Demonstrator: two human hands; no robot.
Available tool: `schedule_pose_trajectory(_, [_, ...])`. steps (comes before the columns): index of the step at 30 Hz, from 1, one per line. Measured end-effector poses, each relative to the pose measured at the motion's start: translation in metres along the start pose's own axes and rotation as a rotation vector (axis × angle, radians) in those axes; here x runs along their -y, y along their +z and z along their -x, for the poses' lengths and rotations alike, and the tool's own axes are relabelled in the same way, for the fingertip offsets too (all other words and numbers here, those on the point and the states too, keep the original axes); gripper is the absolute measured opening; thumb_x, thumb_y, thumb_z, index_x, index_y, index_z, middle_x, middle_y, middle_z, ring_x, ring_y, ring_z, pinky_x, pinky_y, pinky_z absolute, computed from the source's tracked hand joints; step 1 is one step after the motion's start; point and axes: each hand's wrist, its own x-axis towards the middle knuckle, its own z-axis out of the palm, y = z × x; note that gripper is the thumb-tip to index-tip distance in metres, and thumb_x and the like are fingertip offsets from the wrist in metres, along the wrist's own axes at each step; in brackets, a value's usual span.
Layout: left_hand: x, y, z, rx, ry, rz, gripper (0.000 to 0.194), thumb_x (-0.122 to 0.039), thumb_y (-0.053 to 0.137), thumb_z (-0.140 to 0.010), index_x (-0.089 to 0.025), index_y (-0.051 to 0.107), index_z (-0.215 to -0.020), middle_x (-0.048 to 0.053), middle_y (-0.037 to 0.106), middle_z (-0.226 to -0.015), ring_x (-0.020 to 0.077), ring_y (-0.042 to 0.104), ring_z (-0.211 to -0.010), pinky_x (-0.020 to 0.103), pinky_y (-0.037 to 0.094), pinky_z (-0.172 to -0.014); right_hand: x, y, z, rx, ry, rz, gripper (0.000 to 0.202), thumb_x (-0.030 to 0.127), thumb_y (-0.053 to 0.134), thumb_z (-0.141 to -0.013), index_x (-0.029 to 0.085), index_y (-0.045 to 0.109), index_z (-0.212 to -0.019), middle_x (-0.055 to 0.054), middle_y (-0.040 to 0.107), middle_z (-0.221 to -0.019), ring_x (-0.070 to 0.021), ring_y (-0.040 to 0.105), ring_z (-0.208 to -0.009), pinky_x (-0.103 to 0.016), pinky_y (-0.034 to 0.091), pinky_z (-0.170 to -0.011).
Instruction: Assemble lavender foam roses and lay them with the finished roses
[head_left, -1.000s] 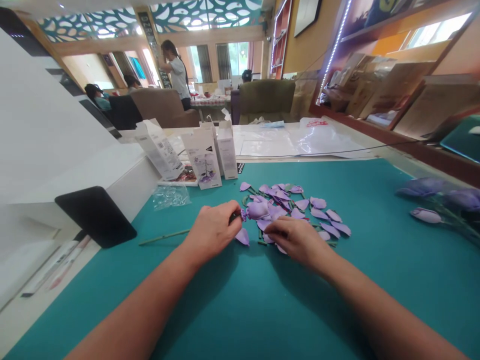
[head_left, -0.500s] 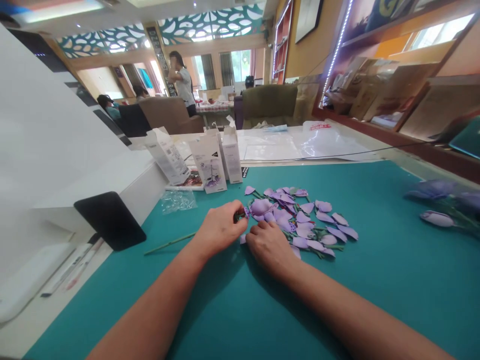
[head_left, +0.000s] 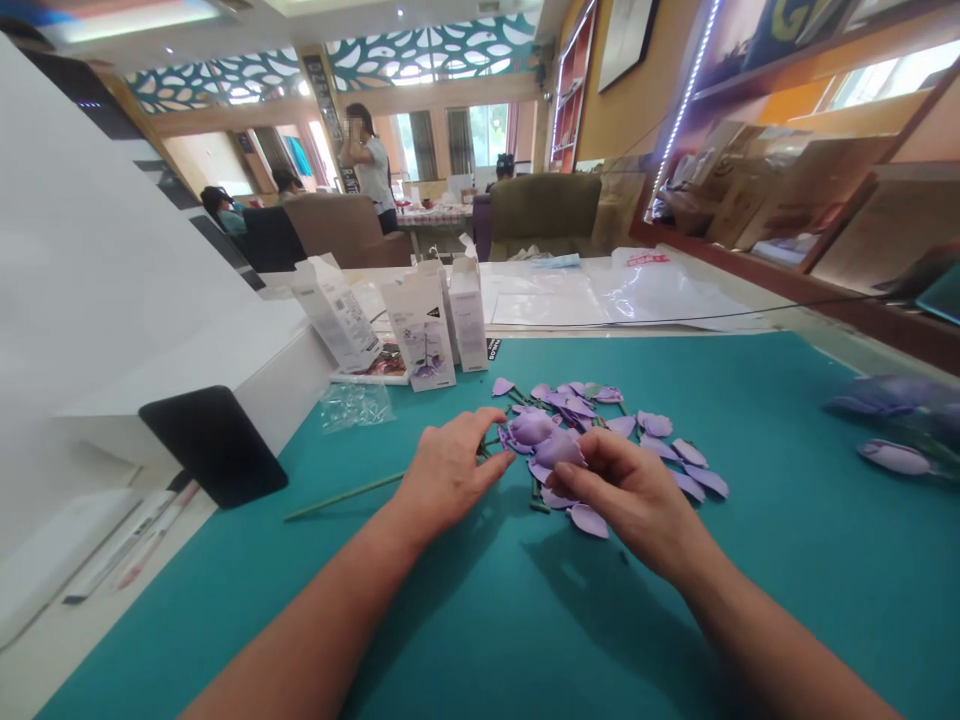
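Note:
My left hand (head_left: 454, 468) is curled around the base of a purple artificial flower (head_left: 531, 427), whose head points to the right. The flower's green stem (head_left: 345, 495) runs out to the left under that hand. A rounded purple petal (head_left: 559, 450) is pinched between the thumb and fingers of my right hand (head_left: 637, 495), against the flower head. Loose purple petals (head_left: 589, 520) and short green pieces lie around and behind both hands; the right hand hides part of this pile.
White boxes (head_left: 420, 330) stand at the back left, with clear plastic wrap (head_left: 356, 405) before them. A black tablet-like panel (head_left: 214, 445) leans at the left. More purple flowers (head_left: 896, 456) lie at the right edge of the green mat (head_left: 480, 620). People are in the background.
My right hand has lifted from the petal pile, turned, and now pinches a petal at the flower head. The left hand's fingers have loosened slightly around the flower base.

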Motion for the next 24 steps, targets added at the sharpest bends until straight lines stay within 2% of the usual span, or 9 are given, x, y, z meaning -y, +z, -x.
schedule_pose_trajectory(4, [-0.001,0.009,-0.002,0.029,0.024,-0.101,0.034,-0.041,0.053,-0.089,-0.027,0.056,-0.12,0.003,0.064,-0.102,0.023,0.061,-0.094,0.035,0.042,-0.079,0.004,-0.001,0.0,-0.124,-0.228,0.325,0.031,0.034,0.051,-0.088,0.021,0.044,-0.06,0.003,0.042,-0.061,-0.0124,0.042,-0.057,-0.026,0.034,-0.052])
schedule_pose_trajectory(7, [-0.001,0.014,-0.003,0.046,0.031,-0.148,0.034,-0.042,0.052,-0.09,-0.027,0.056,-0.12,0.003,0.063,-0.099,0.0234,0.061,-0.091,0.037,0.042,-0.077,0.006,-0.002,-0.001,-0.159,-0.338,0.407,0.034,0.029,0.048,-0.09,0.02,0.043,-0.058,0.002,0.041,-0.06,-0.0117,0.041,-0.057,-0.025,0.034,-0.052])
schedule_pose_trajectory(10, [0.0,0.018,-0.003,0.037,0.048,-0.167,0.033,-0.04,0.052,-0.091,-0.025,0.056,-0.12,0.004,0.063,-0.098,0.0235,0.06,-0.091,0.037,0.042,-0.077,0.002,-0.001,-0.001,-0.17,-0.321,0.4,0.028,0.027,0.052,-0.088,0.02,0.05,-0.061,0.002,0.045,-0.06,-0.011,0.042,-0.055,-0.024,0.034,-0.05])
schedule_pose_trajectory(13, [0.0,0.02,-0.003,0.029,0.064,-0.182,0.031,-0.038,0.053,-0.091,-0.024,0.056,-0.119,0.004,0.062,-0.097,0.0222,0.06,-0.09,0.035,0.042,-0.076,-0.005,-0.001,0.0,-0.167,-0.202,0.343,0.016,0.03,0.055,-0.087,0.02,0.061,-0.076,0.003,0.052,-0.061,-0.011,0.045,-0.053,-0.023,0.035,-0.048])
schedule_pose_trajectory(15, [-0.001,0.02,-0.002,0.027,0.061,-0.194,0.03,-0.037,0.053,-0.091,-0.023,0.056,-0.117,0.004,0.063,-0.095,0.0214,0.06,-0.088,0.034,0.043,-0.075,-0.01,-0.001,0.0,-0.156,-0.144,0.33,0.016,0.033,0.056,-0.086,0.02,0.063,-0.08,0.003,0.054,-0.061,-0.011,0.045,-0.052,-0.023,0.036,-0.047])
schedule_pose_trajectory(20, [-0.005,0.021,-0.001,0.014,0.067,-0.211,0.028,-0.035,0.053,-0.09,-0.022,0.057,-0.115,0.004,0.063,-0.094,0.0215,0.06,-0.086,0.034,0.043,-0.075,-0.016,0.003,-0.002,-0.213,-0.203,0.453,0.022,0.035,0.058,-0.083,0.02,0.058,-0.067,0.004,0.049,-0.055,-0.0103,0.042,-0.05,-0.023,0.032,-0.047])
schedule_pose_trajectory(24, [-0.006,0.021,-0.001,0.003,0.074,-0.232,0.026,-0.036,0.052,-0.091,-0.022,0.058,-0.113,0.003,0.063,-0.094,0.0205,0.061,-0.085,0.032,0.043,-0.074,-0.017,0.008,-0.003,-0.245,-0.229,0.507,0.024,0.034,0.058,-0.083,0.019,0.056,-0.065,0.004,0.048,-0.052,-0.0098,0.041,-0.047,-0.022,0.031,-0.046])
